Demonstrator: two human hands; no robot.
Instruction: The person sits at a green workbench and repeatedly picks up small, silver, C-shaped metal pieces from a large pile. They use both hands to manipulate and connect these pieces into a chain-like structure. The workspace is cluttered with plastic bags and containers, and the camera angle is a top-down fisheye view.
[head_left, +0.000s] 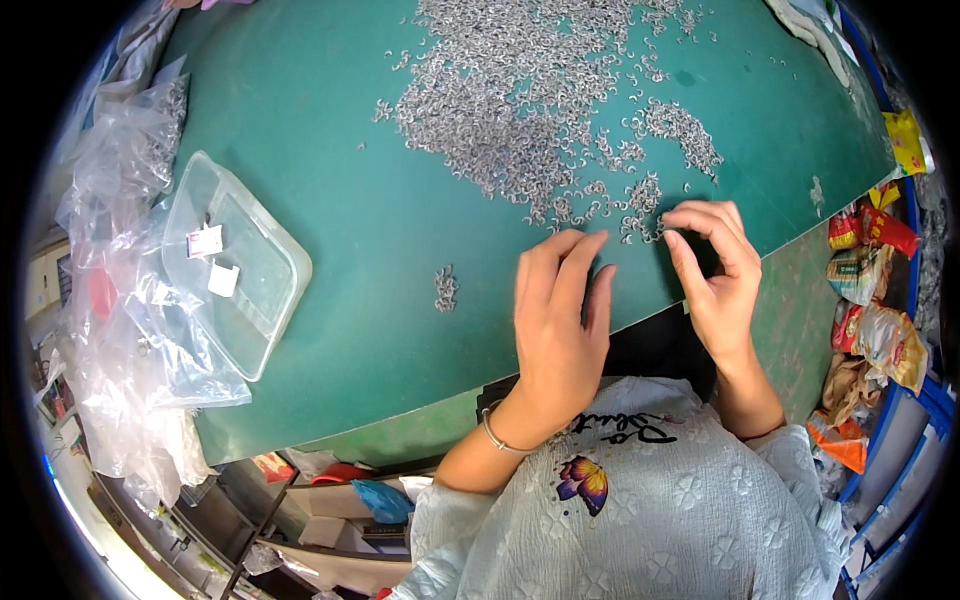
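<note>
A large heap of small silver C-shaped metal pieces (500,110) covers the far middle of the green table (330,200). My left hand (560,310) rests at the heap's near edge, fingers bent down and thumb apart from the index finger, with nothing visible between them. To its right, my right hand (718,270) has thumb and index fingertips close together beside a small cluster of the pieces (642,200). Whatever lies between those two fingertips is too small to make out. A separate little group of the pieces (445,288) lies left of my left hand.
A clear plastic box (285,290) with white scraps inside stands on the left. Crumpled clear plastic bags (120,300) hang over the table's left edge. Shelves with colourful packets (870,280) line the right side. The table's near edge runs just before my body.
</note>
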